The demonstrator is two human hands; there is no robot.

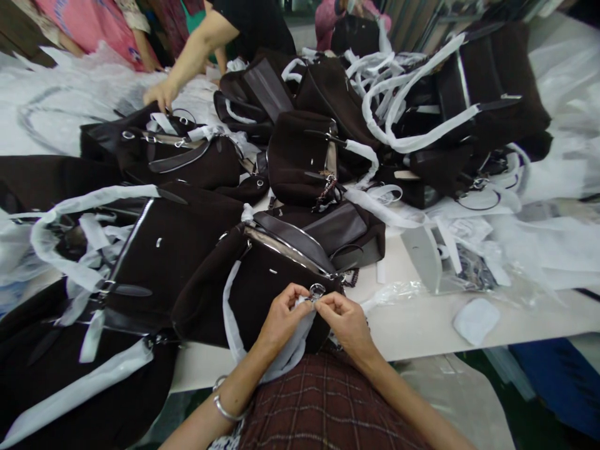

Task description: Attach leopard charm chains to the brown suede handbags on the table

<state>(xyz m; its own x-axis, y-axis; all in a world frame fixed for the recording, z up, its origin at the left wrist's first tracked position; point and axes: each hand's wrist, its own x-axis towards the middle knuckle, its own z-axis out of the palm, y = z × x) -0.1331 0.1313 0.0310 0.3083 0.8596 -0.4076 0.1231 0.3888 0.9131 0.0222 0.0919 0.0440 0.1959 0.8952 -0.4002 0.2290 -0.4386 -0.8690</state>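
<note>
A dark brown handbag (pixel 274 297) lies on the table right before me, its zip top partly open with a beige lining showing. Over its front right corner, my left hand (pixel 288 312) pinches the end of a shoulder strap (pixel 300 340) wrapped in white tissue. My right hand (pixel 344 322) is closed at the same spot, fingertips meeting those of the left. A silver metal ring (pixel 317 289) stands up between the two hands, at the strap's end. What exactly the right fingertips grip is too small to tell. The wrapped strap loops down toward my lap.
More dark handbags with white-wrapped handles crowd the table, among them one at left (pixel 187 231) and one at centre (pixel 295 156). A clear plastic box (pixel 429 256) with small parts and a white pad (pixel 476 320) lie right. Co-workers stand opposite; one person's hand (pixel 164 94) touches a bag.
</note>
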